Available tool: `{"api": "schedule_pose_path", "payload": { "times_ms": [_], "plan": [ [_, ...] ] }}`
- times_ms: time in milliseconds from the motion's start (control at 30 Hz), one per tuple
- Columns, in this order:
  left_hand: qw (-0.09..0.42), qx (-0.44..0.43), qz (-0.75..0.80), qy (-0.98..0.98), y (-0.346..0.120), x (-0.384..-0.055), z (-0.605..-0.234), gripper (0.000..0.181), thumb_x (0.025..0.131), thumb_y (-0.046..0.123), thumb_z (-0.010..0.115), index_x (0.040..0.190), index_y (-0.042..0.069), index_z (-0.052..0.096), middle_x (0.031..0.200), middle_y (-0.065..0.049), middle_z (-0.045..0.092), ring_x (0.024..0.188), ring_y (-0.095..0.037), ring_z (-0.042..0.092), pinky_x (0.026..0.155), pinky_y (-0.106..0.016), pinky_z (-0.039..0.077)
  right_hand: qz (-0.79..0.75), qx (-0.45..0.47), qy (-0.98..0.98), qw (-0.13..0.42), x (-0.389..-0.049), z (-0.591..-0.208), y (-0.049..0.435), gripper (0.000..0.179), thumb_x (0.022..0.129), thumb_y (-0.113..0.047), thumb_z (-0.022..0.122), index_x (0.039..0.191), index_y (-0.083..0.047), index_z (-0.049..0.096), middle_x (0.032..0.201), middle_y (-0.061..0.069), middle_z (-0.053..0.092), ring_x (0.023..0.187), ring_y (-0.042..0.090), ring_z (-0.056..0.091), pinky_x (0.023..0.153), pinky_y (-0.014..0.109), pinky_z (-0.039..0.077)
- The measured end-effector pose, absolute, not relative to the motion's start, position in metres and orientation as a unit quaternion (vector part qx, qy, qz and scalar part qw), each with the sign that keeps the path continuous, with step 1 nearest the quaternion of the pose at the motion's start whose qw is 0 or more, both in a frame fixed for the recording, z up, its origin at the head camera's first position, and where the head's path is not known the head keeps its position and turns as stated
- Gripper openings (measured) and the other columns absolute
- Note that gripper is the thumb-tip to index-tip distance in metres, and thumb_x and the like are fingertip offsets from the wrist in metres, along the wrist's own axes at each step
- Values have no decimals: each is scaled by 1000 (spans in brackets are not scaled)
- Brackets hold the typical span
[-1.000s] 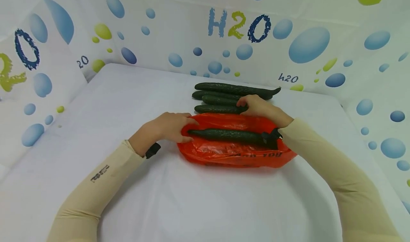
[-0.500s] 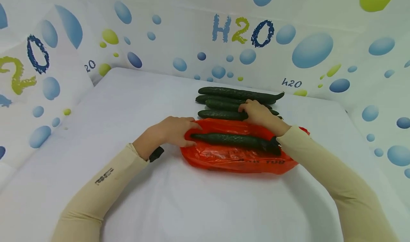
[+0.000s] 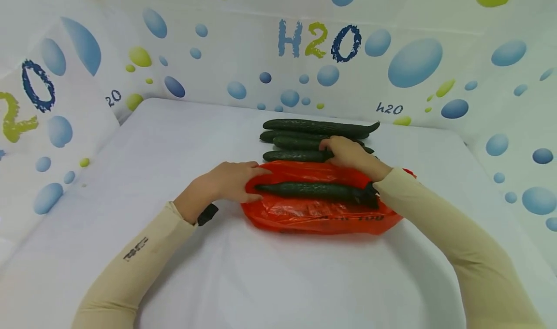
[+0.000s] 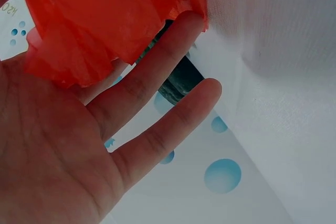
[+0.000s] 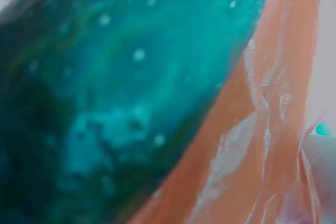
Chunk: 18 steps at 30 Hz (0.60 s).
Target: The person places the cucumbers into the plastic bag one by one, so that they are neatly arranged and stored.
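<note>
A red plastic bag (image 3: pixel 296 217) lies on its side, its mouth facing up, with a dark green cucumber (image 3: pixel 304 189) inside. At its left end is my left hand (image 3: pixel 228 181), thumb and fingers spread at the bag's rim. In the left wrist view, red plastic (image 4: pixel 94 19) lies across the palm and two straight fingers (image 4: pixel 168 129) extend beside it. My right hand (image 3: pixel 350 155) reaches over the bag, its curled fingers around the nearest cucumber (image 3: pixel 296 156) of the row behind. The right wrist view shows a blurred cucumber (image 5: pixel 121 77) and bag plastic (image 5: pixel 247 145), without the fingertips.
Behind the bag, more cucumbers lie side by side, the farthest cucumber (image 3: pixel 317 126) having a bent tip. A white cloth (image 3: pixel 270 280) covers the table. A printed sheet (image 3: pixel 243 43) with coloured dots rises behind and along the sides.
The right hand has shifted slightly at the row of cucumbers, and some of their right ends now show beyond it. The left hand stays at the bag. The head view has swayed a little.
</note>
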<state>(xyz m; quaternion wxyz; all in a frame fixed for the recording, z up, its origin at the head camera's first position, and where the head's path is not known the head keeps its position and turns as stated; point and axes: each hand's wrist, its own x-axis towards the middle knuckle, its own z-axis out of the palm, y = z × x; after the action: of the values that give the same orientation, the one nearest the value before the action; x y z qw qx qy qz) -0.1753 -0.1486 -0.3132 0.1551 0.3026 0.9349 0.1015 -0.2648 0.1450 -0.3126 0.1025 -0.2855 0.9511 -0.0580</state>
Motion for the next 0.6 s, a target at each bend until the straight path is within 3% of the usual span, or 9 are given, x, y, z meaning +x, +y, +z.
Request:
{"api": "schedule_pose_path", "payload": {
  "times_ms": [200, 600],
  "plan": [
    [152, 298, 97, 937, -153, -179, -313, 64, 88, 40, 68, 143, 12, 49, 144, -17, 48, 122, -35, 55, 92, -54, 51, -70, -279, 952, 108, -264, -306, 144, 41, 92, -9, 66, 130, 2, 56, 127, 24, 56, 116, 40, 54, 97, 53, 46],
    [166, 287, 96, 939, -148, -179, -313, 75, 88, 62, 57, 144, 12, 49, 142, -14, 50, 124, -32, 54, 95, -55, 48, -90, -270, 953, 102, -258, -296, 151, 41, 93, -10, 65, 131, 4, 55, 128, 26, 54, 115, 42, 53, 96, 53, 46]
  ]
}}
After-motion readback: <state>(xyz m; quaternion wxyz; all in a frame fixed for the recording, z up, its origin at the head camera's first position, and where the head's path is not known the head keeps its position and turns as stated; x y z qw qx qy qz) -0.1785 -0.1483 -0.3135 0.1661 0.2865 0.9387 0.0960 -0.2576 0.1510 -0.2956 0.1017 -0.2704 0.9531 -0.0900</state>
